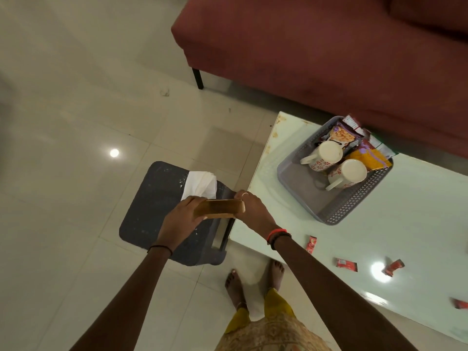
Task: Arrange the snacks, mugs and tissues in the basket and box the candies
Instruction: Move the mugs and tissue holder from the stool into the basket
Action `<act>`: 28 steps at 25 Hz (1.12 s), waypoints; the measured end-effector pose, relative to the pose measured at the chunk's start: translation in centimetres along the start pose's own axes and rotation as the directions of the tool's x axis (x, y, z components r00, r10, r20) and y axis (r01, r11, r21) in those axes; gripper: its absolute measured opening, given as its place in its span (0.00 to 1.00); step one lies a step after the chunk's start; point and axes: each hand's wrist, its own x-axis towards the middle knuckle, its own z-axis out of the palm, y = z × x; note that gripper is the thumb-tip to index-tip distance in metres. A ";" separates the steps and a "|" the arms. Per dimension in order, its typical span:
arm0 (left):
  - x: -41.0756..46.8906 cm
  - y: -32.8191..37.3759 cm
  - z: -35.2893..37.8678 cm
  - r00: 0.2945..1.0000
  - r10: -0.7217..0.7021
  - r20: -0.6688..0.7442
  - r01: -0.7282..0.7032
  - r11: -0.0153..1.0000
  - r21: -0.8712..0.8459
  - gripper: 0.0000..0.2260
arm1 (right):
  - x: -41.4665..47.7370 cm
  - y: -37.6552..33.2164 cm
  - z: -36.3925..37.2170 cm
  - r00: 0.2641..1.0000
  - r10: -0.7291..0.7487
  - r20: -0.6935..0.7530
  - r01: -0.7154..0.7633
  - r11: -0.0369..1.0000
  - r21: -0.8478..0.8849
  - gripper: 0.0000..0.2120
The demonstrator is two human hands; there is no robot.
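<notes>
My left hand [183, 215] and my right hand [253, 211] both grip a brown tissue holder [219, 208], one at each end, with white tissues [200, 184] sticking out of its far side. I hold it over a dark grey stool [152, 206] left of the table. On the pale table [417, 224] stands a grey mesh basket [352, 211] holding two white floral mugs [325, 155] [348, 174] and several snack packets [354, 140]. Red candies [311, 244] [346, 264] [393, 267] lie loose on the table to my right.
A maroon sofa [329, 54] stands behind the table, its black leg [198, 78] on the tiled floor [76, 122]. My bare feet [253, 282] stand at the table's near left corner. Another red candy [459, 303] lies at the right edge.
</notes>
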 end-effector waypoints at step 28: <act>22.5 23.3 11.2 0.822 0.492 0.287 -0.568 0.749 0.342 0.22 | -0.1 20.1 -12.0 0.833 0.454 -0.317 -0.444 0.890 0.106 0.17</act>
